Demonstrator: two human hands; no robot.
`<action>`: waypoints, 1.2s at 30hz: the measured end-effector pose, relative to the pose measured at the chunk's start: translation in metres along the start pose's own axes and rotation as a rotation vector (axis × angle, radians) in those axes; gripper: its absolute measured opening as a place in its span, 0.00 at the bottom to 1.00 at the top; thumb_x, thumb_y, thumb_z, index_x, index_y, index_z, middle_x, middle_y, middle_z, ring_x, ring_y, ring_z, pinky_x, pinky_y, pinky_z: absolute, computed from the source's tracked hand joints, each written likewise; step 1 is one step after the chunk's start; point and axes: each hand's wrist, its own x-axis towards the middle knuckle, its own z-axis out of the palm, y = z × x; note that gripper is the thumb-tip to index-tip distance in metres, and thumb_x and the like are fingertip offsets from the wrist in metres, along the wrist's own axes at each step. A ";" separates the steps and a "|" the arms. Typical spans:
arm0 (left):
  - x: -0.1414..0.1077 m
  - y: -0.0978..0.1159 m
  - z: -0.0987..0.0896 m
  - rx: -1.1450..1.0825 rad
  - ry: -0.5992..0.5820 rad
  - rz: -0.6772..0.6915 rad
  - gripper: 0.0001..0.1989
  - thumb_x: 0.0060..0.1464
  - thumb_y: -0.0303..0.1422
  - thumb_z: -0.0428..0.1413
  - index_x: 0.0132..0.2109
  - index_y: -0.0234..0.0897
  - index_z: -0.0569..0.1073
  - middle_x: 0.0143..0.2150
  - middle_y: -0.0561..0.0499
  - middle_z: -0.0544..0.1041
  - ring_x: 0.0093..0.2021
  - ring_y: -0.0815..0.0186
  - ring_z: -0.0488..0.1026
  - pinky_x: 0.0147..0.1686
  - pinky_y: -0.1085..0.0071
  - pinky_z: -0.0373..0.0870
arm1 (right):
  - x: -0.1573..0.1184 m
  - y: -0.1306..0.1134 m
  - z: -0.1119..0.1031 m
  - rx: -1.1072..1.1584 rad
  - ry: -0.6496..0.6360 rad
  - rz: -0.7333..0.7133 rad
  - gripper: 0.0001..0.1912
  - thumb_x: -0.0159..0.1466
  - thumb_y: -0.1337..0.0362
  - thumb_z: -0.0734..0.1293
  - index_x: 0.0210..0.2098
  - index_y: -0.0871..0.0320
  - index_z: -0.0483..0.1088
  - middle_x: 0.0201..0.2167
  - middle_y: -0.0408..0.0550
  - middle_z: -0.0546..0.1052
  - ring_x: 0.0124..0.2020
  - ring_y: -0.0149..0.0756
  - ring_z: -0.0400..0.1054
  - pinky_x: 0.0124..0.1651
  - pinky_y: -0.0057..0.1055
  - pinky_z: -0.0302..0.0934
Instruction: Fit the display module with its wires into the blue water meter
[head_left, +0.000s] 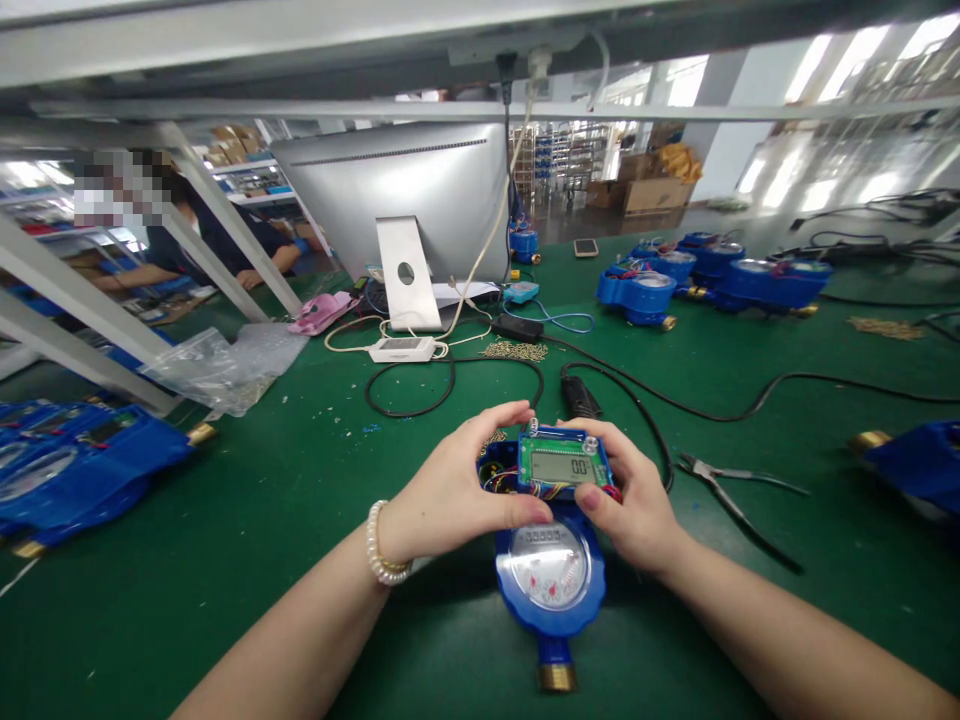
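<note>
A blue water meter [551,575] lies on the green table in front of me, its brass end toward me. Over its upper end sits a display module [564,465], a green circuit board with an LCD in a blue frame. My right hand [634,490] grips the module's right side, thumb on its lower edge. On the left, my left hand [469,480] curves around the module and the meter's open housing [499,465], thumb along the lower edge, fingertips at the top left corner. Coloured wires show between module and housing. The far fingers of both hands are partly hidden.
Cutting pliers [739,500] lie right of my hand, near a black cable [660,440]. Small screws [514,350] are heaped ahead. A monitor [405,200] stands behind them. More blue meters [645,290] are at back right, left and right. A person [217,240] sits beyond the left frame.
</note>
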 end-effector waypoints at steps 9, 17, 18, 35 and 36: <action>0.004 0.001 0.011 -0.103 -0.011 0.041 0.36 0.40 0.37 0.68 0.57 0.39 0.67 0.60 0.45 0.70 0.58 0.56 0.67 0.59 0.61 0.63 | -0.003 0.000 0.001 0.003 -0.040 -0.026 0.26 0.58 0.54 0.70 0.53 0.53 0.62 0.47 0.49 0.73 0.45 0.40 0.71 0.49 0.34 0.67; 0.001 -0.001 0.012 -0.085 0.064 0.043 0.33 0.39 0.34 0.68 0.54 0.36 0.69 0.50 0.48 0.77 0.49 0.60 0.74 0.50 0.68 0.71 | -0.003 -0.004 -0.005 -0.157 0.033 -0.267 0.35 0.56 0.64 0.71 0.60 0.50 0.55 0.61 0.53 0.59 0.60 0.50 0.58 0.60 0.50 0.58; 0.001 0.000 0.012 -0.086 0.066 0.040 0.32 0.40 0.34 0.68 0.54 0.36 0.69 0.50 0.48 0.77 0.48 0.60 0.74 0.50 0.68 0.71 | -0.004 -0.006 -0.007 -0.239 0.049 -0.358 0.32 0.55 0.67 0.71 0.57 0.49 0.58 0.60 0.52 0.60 0.59 0.49 0.59 0.60 0.51 0.58; 0.002 0.000 0.012 -0.138 0.002 -0.020 0.32 0.40 0.38 0.68 0.53 0.37 0.70 0.51 0.48 0.76 0.49 0.58 0.73 0.49 0.68 0.69 | 0.005 -0.019 -0.016 -0.651 -0.081 -0.836 0.09 0.57 0.71 0.67 0.38 0.61 0.71 0.41 0.56 0.76 0.48 0.43 0.71 0.47 0.41 0.71; 0.002 0.000 0.012 -0.145 -0.001 -0.024 0.32 0.40 0.38 0.68 0.54 0.37 0.70 0.50 0.48 0.76 0.49 0.59 0.73 0.49 0.68 0.69 | 0.006 -0.020 -0.015 -0.658 -0.080 -0.839 0.08 0.58 0.71 0.67 0.38 0.61 0.71 0.40 0.56 0.76 0.47 0.42 0.71 0.47 0.40 0.71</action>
